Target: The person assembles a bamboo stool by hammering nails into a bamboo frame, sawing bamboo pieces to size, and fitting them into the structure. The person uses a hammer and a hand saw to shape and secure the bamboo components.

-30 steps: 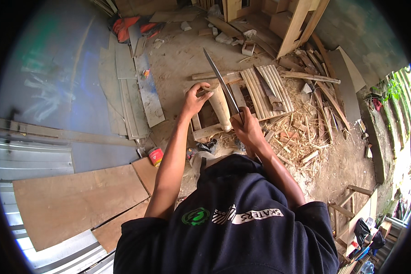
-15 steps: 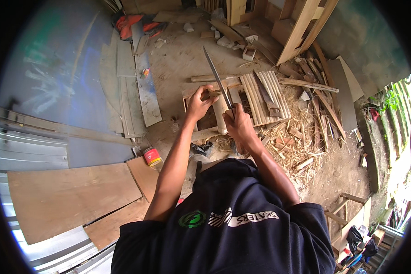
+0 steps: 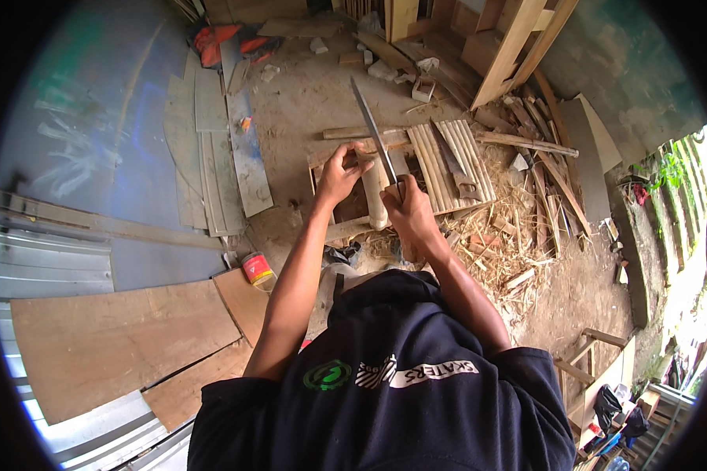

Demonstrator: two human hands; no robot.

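Note:
My right hand point(image 3: 407, 210) is closed on the handle of a machete point(image 3: 373, 125), whose long blade points away from me and slants to the left. Just left of the blade is a pale, round length of bamboo point(image 3: 375, 200). The thumb and fingers of my left hand point(image 3: 339, 179) curl about its far end; the grip is partly hidden. Beneath both hands lies a wooden frame point(image 3: 346, 229), its right part covered by a row of bamboo slats point(image 3: 430, 169). A handsaw point(image 3: 452, 161) rests on those slats.
Shavings and offcuts point(image 3: 495, 251) cover the ground right of the frame. A stack of scrap wood point(image 3: 546, 157) lies beyond them. To my left are a red and yellow can point(image 3: 257, 268) and plywood sheets point(image 3: 126, 334). A tall wooden cabinet frame point(image 3: 518, 51) stands at the back right.
The view has shifted slightly. My left hand's fingers have turned a little around the bamboo's far end. The machete stays in my right hand, at nearly the same angle.

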